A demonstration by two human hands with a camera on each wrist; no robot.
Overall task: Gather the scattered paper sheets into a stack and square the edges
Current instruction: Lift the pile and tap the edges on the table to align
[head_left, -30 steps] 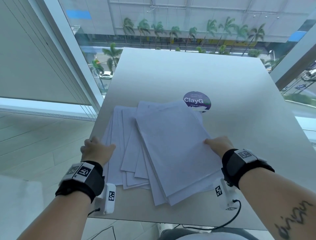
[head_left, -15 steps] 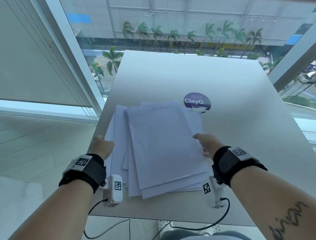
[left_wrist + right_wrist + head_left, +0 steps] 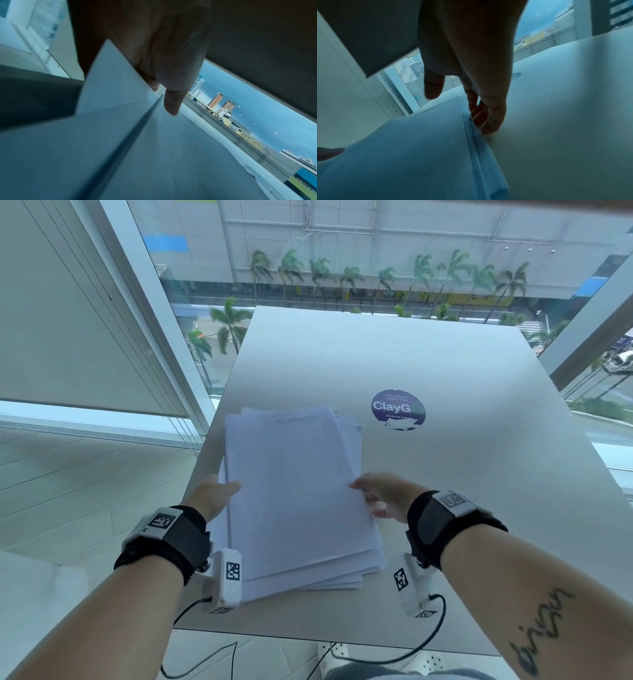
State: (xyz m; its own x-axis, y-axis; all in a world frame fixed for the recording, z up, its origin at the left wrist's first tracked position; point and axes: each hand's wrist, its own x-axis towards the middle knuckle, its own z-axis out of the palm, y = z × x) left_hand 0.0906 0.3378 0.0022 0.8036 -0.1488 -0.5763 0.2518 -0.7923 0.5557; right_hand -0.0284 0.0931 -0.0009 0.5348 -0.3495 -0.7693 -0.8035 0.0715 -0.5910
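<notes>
Several white paper sheets (image 3: 294, 491) lie in one loose pile on the grey table (image 3: 445, 474), with sheet edges still stepped at its right side and near end. My left hand (image 3: 222, 489) presses against the pile's left edge, thumb lying on the top sheet. In the left wrist view a sheet (image 3: 111, 81) butts into the palm and one finger (image 3: 171, 105) points forward. My right hand (image 3: 368, 496) touches the right edge. The right wrist view shows its fingertips (image 3: 485, 121) against the stepped sheet edges (image 3: 471, 128), thumb (image 3: 433, 88) hovering above the top sheet.
A round purple sticker (image 3: 397, 407) is stuck to the table just beyond the pile's far right corner. The pile sits close to the table's left edge (image 3: 205, 474). A window with a roller blind (image 3: 85, 320) runs along the left.
Both hands have moved inward toward each other. The fanned-out sheets have slid together into a narrower, straighter pile, which now lies clear of the sticker.
</notes>
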